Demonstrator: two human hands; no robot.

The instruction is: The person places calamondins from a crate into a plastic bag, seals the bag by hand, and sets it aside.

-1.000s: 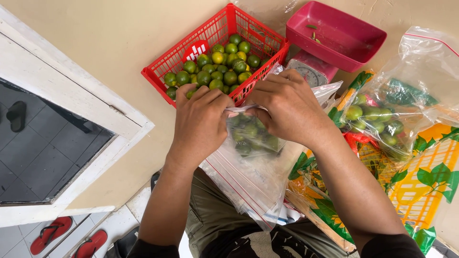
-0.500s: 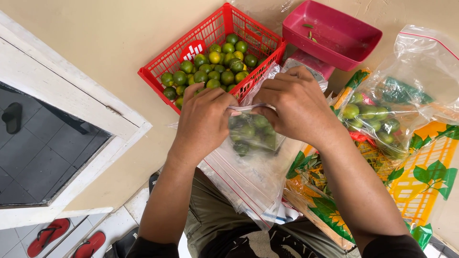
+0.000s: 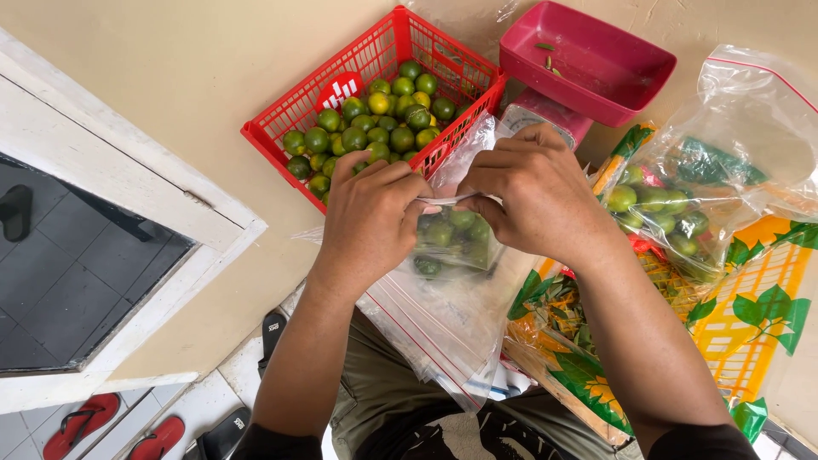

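While both hands work at chest height over the lap, the head view shows the left hand (image 3: 368,223) and right hand (image 3: 538,194) meeting at the mouth of a small clear zip bag (image 3: 452,243) part-filled with green limes. Left fingers (image 3: 400,183) are pressed together, pinching the bag's top strip from the left end; right fingers (image 3: 490,183) are curled and pinching the same strip from the right end. Thumbs are hidden behind the plastic, so I cannot tell how far the seal is closed.

Bag hangs just in front of a red basket (image 3: 281,128) of limes, above a stack of empty zip bags (image 3: 434,341) on the lap.

Judgement on doing this well: keep the strip taut and level between the two pinches, line up the two lips before pressing, and run the pinch along the whole length so no gap stays open. Fruit should sit low, clear of the strip.

Also in this view: pink scale tray (image 3: 588,60) behind the right hand, a larger clear bag of limes (image 3: 682,204) to the right, on a yellow and green printed sack (image 3: 750,298).
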